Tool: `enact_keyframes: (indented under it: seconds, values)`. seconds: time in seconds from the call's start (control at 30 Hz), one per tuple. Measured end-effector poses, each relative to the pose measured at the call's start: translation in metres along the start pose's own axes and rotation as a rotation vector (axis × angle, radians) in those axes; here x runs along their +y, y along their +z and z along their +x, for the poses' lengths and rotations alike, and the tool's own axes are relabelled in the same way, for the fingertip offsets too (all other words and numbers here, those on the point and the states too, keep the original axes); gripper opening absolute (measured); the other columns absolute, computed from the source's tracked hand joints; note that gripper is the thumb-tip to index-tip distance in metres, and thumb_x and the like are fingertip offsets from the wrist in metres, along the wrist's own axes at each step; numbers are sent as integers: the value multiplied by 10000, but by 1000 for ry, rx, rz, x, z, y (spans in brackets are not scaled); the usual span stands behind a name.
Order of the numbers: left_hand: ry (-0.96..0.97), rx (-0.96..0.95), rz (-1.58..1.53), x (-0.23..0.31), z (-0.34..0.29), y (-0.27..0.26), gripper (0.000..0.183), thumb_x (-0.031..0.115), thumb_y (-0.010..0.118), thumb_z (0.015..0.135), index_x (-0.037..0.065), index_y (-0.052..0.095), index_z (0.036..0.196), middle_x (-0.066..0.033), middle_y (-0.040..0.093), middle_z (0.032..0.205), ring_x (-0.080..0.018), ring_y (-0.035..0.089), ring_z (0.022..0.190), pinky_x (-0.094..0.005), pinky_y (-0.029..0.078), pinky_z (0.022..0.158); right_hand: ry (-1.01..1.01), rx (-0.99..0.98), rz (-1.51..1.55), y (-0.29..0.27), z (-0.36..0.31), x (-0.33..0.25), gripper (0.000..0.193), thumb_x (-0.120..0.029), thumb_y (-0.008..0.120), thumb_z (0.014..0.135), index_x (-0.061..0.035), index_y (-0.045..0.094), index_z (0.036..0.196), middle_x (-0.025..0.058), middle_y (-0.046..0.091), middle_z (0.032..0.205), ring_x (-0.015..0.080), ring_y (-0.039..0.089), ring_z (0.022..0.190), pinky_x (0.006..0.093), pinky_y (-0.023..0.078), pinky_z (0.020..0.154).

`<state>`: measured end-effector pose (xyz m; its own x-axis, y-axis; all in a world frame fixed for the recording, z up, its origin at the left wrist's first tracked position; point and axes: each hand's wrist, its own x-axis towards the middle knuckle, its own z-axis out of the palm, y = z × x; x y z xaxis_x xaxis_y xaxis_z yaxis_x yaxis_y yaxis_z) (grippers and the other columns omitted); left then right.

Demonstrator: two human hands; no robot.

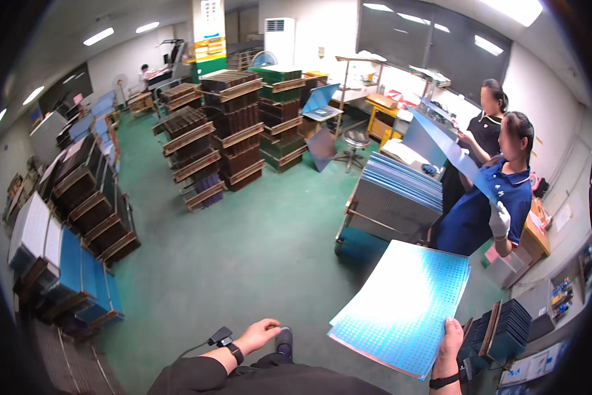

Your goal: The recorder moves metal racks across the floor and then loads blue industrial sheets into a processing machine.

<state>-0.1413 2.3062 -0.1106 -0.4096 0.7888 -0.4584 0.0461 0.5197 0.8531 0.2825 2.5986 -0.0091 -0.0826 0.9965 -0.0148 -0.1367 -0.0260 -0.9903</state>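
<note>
My right hand (450, 340) grips the right edge of a few thin, stacked blue panels (401, 309) at the lower right, its thumb on top. They look like circuit board panels, with rows of small pale marks and a strong glare across the upper face. Their edges are slightly fanned, and they tilt out in front of me. My left hand (259, 334) hangs low in front of my body, fingers loosely extended and holding nothing. A strap with a small black device and a cable (220, 336) sits on my left wrist.
A wheeled rack (398, 220) full of upright blue panels stands ahead on the right. Beside it, a co-worker in blue (483, 220) holds a large blue sheet (457, 155); another person (485, 131) stands behind. Stacked racks (240, 138) and a stool (356, 139) stand farther off; more racks (88, 191) line the left.
</note>
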Motion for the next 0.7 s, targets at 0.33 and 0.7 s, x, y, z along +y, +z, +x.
enact_keyframes:
  seconds: [0.33, 0.7]
  values:
    - [-244, -754, -859, 177, 154, 27, 645, 527, 375, 998, 32, 411, 1411, -114, 553, 1340, -245, 578, 1142, -391, 441, 1015, 125, 76, 169, 67, 30, -11, 197, -139, 543, 935, 41, 617, 968, 60, 654, 878, 124, 605, 777, 266, 487, 709]
    - [-221, -673, -742, 241, 168, 69, 507, 106, 544, 964, -3, 319, 1405, -164, 518, 1290, -241, 585, 1137, -402, 505, 975, 199, 85, 70, 50, 109, 4, 196, -159, 551, 962, 16, 632, 930, 19, 637, 825, 87, 565, 715, 257, 466, 671]
